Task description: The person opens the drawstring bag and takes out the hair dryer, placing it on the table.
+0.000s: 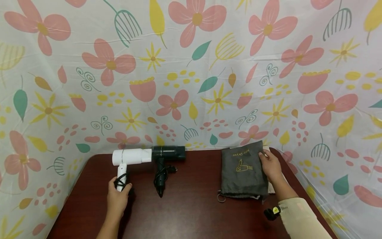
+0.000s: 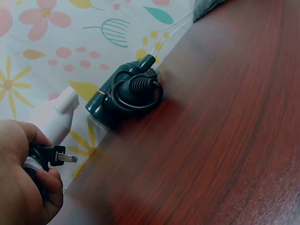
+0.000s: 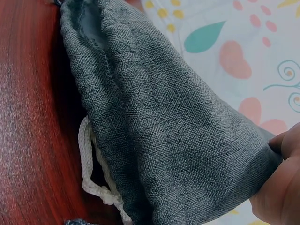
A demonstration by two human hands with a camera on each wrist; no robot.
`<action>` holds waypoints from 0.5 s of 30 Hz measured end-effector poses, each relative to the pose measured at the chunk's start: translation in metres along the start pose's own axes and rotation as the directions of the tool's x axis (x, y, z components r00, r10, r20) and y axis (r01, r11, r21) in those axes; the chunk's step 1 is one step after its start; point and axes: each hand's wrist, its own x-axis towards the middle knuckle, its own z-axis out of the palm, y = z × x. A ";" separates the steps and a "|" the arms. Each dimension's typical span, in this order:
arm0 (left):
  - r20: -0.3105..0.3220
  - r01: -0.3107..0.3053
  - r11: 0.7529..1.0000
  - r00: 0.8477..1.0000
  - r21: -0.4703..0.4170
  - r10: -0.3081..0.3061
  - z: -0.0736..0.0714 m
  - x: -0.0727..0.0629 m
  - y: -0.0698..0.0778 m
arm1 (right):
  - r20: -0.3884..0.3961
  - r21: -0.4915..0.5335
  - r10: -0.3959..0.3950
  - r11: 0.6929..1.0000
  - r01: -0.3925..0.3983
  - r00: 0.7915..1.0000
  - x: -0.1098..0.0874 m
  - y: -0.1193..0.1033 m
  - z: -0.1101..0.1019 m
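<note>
My left hand (image 1: 117, 200) grips the handle of a white hair dryer (image 1: 131, 156), whose nozzle points right. Black cord winds around that handle, and the cord's two-prong plug (image 2: 63, 157) sticks out by my thumb in the left wrist view. Just to the right lies a black hair dryer (image 1: 170, 153) with its cord (image 1: 161, 174) coiled on the handle. At the right of the table my right hand (image 1: 272, 166) pinches the edge of a grey drawstring bag (image 1: 243, 179), printed with a yellow dryer. The bag's gathered mouth (image 3: 136, 126) faces the near side.
A pale cloth item (image 1: 271, 189) lies partly hidden under the grey bag, and a white drawstring (image 3: 86, 159) shows beside it. Beneath everything is a dark reddish wooden table (image 1: 191, 212). A flower-printed curtain (image 1: 185, 76) stands close behind the table's back edge.
</note>
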 end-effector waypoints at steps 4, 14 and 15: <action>0.017 0.005 1.000 1.000 0.016 -0.006 -0.002 0.002 -0.001 | 0.004 -0.022 0.003 1.000 -0.003 1.000 0.000 0.001 -0.002; 0.073 0.020 1.000 0.997 0.011 -0.021 -0.004 0.007 -0.006 | -0.015 -0.082 -0.007 0.997 0.005 1.000 0.007 0.008 -0.008; 0.075 0.022 1.000 0.997 0.013 -0.023 -0.004 0.007 -0.006 | -0.020 -0.089 -0.003 0.996 0.001 1.000 0.008 0.009 -0.008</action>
